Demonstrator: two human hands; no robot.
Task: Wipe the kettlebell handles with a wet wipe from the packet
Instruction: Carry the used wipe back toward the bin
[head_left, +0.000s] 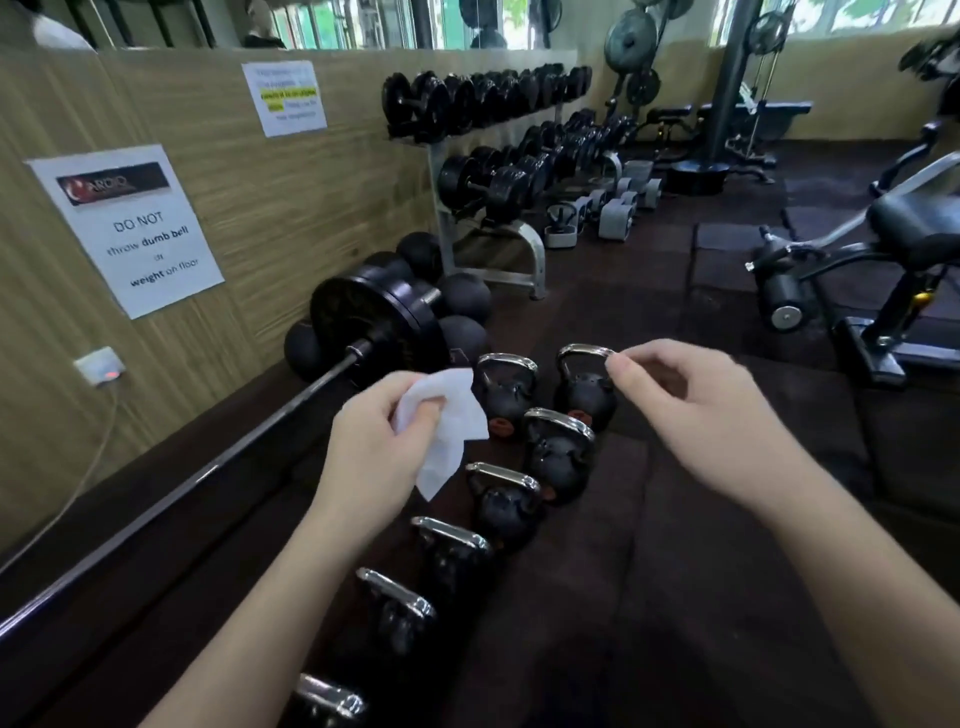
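Our two forearms bare to the frame's edge, our left hand (374, 441) and right hand (696, 415) ungloved, nails short.

Wood-grain wall (291, 208), dark rubber floor (675, 519), dumbbell rack (488, 171), windows (857, 15).

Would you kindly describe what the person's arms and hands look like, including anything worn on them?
Both forearms are bare right to the frame edge, with no sleeves in view. The left hand and right hand wear no gloves, and no rings, watch or wristbands show. The fingernails look short and unpainted.
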